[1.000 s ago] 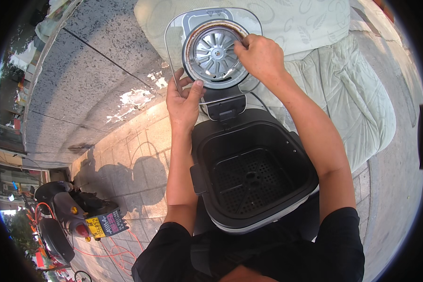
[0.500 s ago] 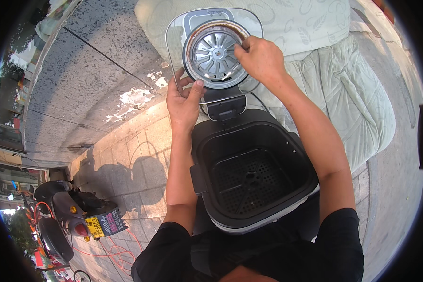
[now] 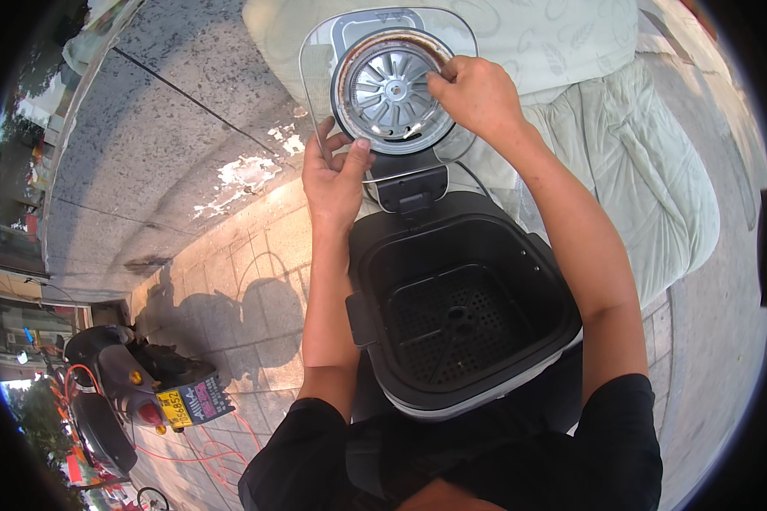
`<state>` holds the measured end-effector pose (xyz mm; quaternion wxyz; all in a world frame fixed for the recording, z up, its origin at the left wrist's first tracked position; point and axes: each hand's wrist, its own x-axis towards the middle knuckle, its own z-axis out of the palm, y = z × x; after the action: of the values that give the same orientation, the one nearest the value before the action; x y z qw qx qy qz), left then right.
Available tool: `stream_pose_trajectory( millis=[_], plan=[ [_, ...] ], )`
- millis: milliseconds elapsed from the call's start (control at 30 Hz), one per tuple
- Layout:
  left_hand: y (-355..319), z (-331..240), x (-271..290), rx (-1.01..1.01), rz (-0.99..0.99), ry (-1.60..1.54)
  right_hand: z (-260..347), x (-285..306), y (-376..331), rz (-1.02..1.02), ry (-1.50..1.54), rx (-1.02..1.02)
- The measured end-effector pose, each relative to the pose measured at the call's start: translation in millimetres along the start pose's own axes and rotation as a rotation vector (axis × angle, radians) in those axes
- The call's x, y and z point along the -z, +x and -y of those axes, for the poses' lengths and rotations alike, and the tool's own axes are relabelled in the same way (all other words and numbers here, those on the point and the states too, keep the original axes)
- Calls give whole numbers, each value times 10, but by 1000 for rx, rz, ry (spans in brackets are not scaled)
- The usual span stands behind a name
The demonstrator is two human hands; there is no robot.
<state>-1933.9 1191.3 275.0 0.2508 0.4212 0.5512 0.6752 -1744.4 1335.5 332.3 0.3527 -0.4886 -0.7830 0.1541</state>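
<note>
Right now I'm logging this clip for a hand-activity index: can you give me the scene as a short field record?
appliance: black air fryer, lid open
basket: empty, perforated base
lid: clear rim, round metal fan plate
left hand: grips the lid's lower-left edge
right hand: fingers on the fan plate's right rim
surroundings: pale green quilt, paved ground, parked scooter

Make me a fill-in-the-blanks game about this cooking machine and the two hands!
1. The lid of the black air fryer is swung ____.
2. The right hand touches the round metal ____ plate under the lid.
3. The left hand grips the lid's ____ edge.
4. The perforated basket inside the fryer is ____.

Missing words: open; fan; left; empty
</note>
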Motion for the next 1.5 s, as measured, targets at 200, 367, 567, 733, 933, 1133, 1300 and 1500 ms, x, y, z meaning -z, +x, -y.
stream_pose_trajectory(
  millis=[200, 367, 567, 733, 933, 1133, 1300, 1500],
  plan=[
    [1, 25, 2, -5, -5, -12, 45, 72, -4, 87, 0, -55],
    [3, 20, -19, -7, -15, -14, -10, 40, 29, 49, 19, 1],
    [-22, -4, -46, 2, -20, -10, -38, 17, 17, 15, -23, 71],
    [-41, 35, -15, 17, 0, -55, -48, 37, -15, 51, -53, 55],
    [-100, 65, -74, 36, 2, -95, -15, 133, -57, 65, -29, 35],
    [-130, 61, -134, 61, 30, -75, -111, 106, -131, 10, 18, 62],
    [-141, 52, -159, 72, 23, -93, -71, 138, -122, 16, -32, 43],
    [-140, 117, -183, 63, 23, -95, -165, 137, -147, 1, -16, 41]
  ],
)
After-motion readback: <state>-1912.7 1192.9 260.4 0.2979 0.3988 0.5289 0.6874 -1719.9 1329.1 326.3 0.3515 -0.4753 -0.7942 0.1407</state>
